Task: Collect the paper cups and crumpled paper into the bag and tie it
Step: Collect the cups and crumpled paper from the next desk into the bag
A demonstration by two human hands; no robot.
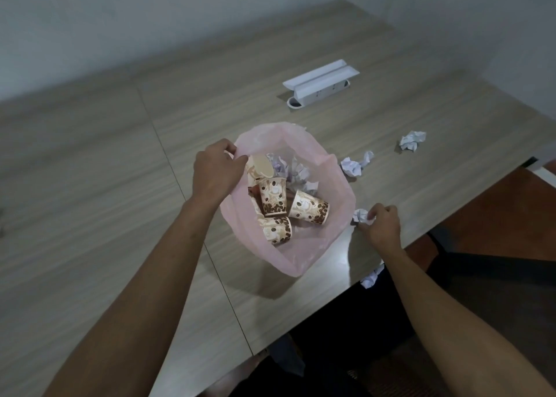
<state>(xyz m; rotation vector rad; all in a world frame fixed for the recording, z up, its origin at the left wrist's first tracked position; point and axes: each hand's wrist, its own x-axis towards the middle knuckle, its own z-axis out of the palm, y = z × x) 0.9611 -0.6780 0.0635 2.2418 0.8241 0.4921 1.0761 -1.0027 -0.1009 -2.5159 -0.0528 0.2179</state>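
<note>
A pink plastic bag [337, 216] lies open on the wooden table. Inside it are several paper cups [272, 198] printed with coffee beans and some crumpled paper [296, 171]. My left hand [216, 171] pinches the bag's left rim and holds it open. My right hand [382, 225] is just right of the bag, fingers closed on a crumpled paper ball [361, 215] on the table. Two more paper balls lie further right, one near the bag [355, 165] and one beyond it [410, 140]. Another ball [371, 277] sits at the table's front edge, under my right forearm.
A white pop-up socket box [319, 80] stands open in the table behind the bag. The table's front right edge [436, 228] runs diagonally close to my right hand. A dark chair [496, 291] is below it.
</note>
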